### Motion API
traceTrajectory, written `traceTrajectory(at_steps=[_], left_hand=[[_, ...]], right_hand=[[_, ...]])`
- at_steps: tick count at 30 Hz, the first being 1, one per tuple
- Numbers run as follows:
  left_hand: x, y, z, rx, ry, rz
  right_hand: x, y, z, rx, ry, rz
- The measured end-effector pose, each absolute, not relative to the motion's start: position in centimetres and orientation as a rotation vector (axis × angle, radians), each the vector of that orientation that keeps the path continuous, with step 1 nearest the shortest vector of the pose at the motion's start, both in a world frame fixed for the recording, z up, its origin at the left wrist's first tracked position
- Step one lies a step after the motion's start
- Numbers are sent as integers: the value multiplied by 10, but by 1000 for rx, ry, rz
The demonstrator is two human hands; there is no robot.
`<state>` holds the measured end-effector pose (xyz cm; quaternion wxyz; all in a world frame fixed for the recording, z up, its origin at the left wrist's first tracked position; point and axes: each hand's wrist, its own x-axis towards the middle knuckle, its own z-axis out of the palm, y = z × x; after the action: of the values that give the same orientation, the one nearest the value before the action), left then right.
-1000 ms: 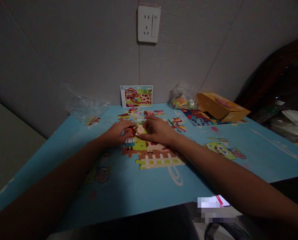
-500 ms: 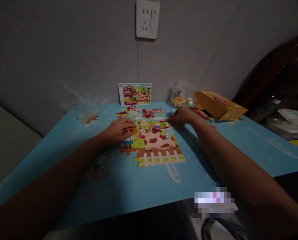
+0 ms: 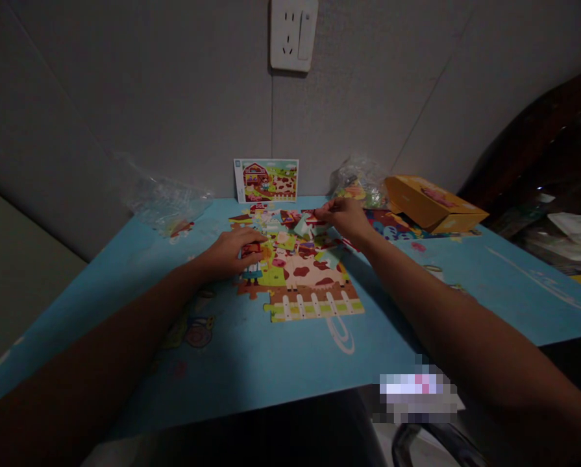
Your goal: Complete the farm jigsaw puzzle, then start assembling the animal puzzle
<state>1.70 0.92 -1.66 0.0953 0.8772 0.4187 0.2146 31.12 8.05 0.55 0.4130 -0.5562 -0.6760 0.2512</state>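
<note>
A partly joined jigsaw puzzle [image 3: 314, 271] with a spotted cow and a white fence lies flat on the table. My left hand [image 3: 232, 251] rests at its left edge, fingers stretched over a farmer figure and pressing on nothing I can see lifted. Over the far right part of the puzzle, my right hand [image 3: 347, 220] pinches a puzzle piece [image 3: 314, 217] between thumb and fingers; the fingers partly hide it. Loose puzzle pieces [image 3: 241, 219] lie along the far side, some overlapping. Behind them a picture card [image 3: 267, 181] of the farm scene leans on the wall.
A blue patterned mat [image 3: 280, 370] covers the table. Crumpled clear plastic [image 3: 171, 201] lies at the far left, with a piece under it. A plastic bag of pieces [image 3: 361, 185] and a yellow box [image 3: 436, 202] stand at the back right. A wall socket [image 3: 293, 35] is above.
My right hand has moved left from beside the puzzle to above its far part, now with a piece in its fingers. My left hand has stayed in place. The view has shifted slightly.
</note>
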Motion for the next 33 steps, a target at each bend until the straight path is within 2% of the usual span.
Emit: traceTrajectory(at_steps=[4, 12, 20, 28, 33], left_hand=[[19, 8, -15, 2585, 1265, 635], [33, -7, -5, 2297, 1230, 995], [36, -9, -4, 1928, 1304, 1182], [33, -8, -2, 1900, 1115, 1137], [28, 1, -5, 1759, 1276, 1185]], right_hand=[[302, 73, 4, -1434, -1707, 452], [258, 26, 12, -1058, -1630, 1327], [244, 7, 4, -961, -1653, 1516], [246, 10, 3, -898, -1899, 1148], [252, 18, -2, -965, -2309, 510]])
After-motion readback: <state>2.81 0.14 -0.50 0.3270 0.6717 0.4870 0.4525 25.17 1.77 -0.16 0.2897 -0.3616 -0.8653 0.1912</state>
